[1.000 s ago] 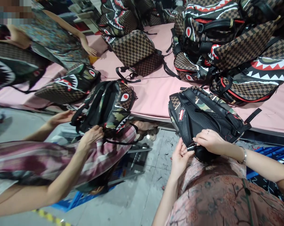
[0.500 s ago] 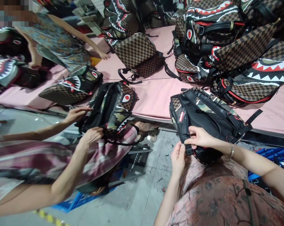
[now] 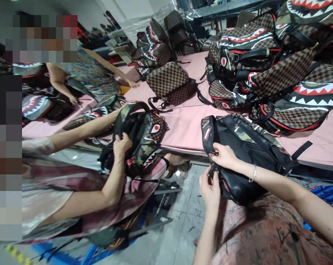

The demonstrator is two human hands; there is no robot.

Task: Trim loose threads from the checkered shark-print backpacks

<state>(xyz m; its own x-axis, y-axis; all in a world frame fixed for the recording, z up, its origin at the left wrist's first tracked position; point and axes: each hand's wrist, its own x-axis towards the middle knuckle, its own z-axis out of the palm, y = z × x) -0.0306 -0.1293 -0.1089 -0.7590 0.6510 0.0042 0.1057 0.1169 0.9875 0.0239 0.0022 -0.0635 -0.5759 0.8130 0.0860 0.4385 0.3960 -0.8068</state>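
A black, camouflage and brown-checked backpack (image 3: 246, 151) lies with its strap side up, partly on the pink table and partly over my lap. My left hand (image 3: 210, 187) is closed on the lower left edge of the bag, thumb and fingers pinching dark material there. Just above it, my right hand (image 3: 224, 156) pinches the bag's edge; a small dark piece shows at its fingertips, too small to name. A red and white label (image 3: 207, 133) sits on the side panel above the right hand. A loose black strap (image 3: 303, 149) sticks out at the bag's right end.
The pink table (image 3: 183, 129) runs across, with shark-mouth backpacks (image 3: 301, 99) heaped at right and a checked backpack (image 3: 168, 79) farther back. At left, a seated co-worker handles an open backpack (image 3: 144, 147); another person (image 3: 95, 73) stands beyond. Blue metal frames (image 3: 326, 195) are below.
The view has shifted, and the backpack under my hands looks turned slightly and more of its black panel shows. My fingers have moved along its left edge. The co-worker's hand has risen to the other bag's opening.
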